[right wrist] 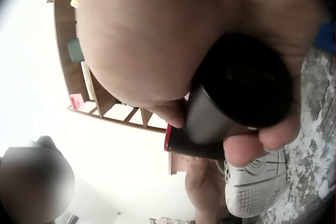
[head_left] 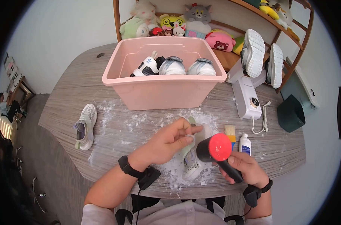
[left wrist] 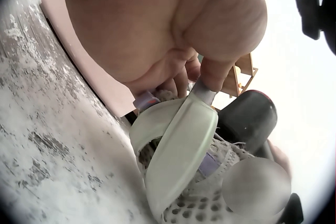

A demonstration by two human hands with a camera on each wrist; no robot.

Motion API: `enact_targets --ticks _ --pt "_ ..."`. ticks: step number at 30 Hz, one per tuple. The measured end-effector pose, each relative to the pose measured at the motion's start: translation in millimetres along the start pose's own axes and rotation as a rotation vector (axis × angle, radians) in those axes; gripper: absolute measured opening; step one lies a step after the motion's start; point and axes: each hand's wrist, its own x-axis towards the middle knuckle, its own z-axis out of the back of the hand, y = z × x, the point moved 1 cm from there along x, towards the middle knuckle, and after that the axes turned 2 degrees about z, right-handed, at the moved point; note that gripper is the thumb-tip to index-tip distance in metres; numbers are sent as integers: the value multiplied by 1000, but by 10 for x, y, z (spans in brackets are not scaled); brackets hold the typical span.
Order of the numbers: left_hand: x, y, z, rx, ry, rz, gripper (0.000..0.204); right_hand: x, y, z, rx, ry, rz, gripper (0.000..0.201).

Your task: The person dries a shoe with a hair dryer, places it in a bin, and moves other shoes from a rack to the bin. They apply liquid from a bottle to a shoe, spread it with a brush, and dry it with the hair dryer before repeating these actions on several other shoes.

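Observation:
In the head view, my left hand point(head_left: 166, 141) pinches the upper of a white mesh sneaker point(head_left: 191, 167) with pale green straps. Close up in the left wrist view, thumb and fingers hold the strap point(left wrist: 184, 145) beside lilac lining. My right hand point(head_left: 251, 169) grips the black handle point(head_left: 230, 171) of a handheld tool point(head_left: 220, 147) with a black barrel and a red round end. The barrel's far end, turned toward the shoe, is hidden. The shoe's white sole point(right wrist: 254, 187) shows in the right wrist view. The matching sneaker point(head_left: 86, 127) lies at the table's left.
White residue point(head_left: 178, 182) covers the wooden table around the shoe. A pink bin point(head_left: 164, 92) with several shoes stands behind. To the right are a flat brush point(head_left: 230, 131), a white bottle point(head_left: 245, 142), and a white shoe dryer point(head_left: 246, 98) bearing two shoes. Plush toys line the shelf.

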Motion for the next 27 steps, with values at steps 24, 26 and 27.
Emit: enact_targets --ticks 24,26,27 --pt "-12 -36 -119 229 -184 142 14 -158 -176 78 44 -64 5 41" --pt "0 36 -136 175 -163 122 19 -189 -213 47 108 -35 39 41" --pt "7 55 -144 124 -149 95 23 -198 -209 26 109 -38 40 41"
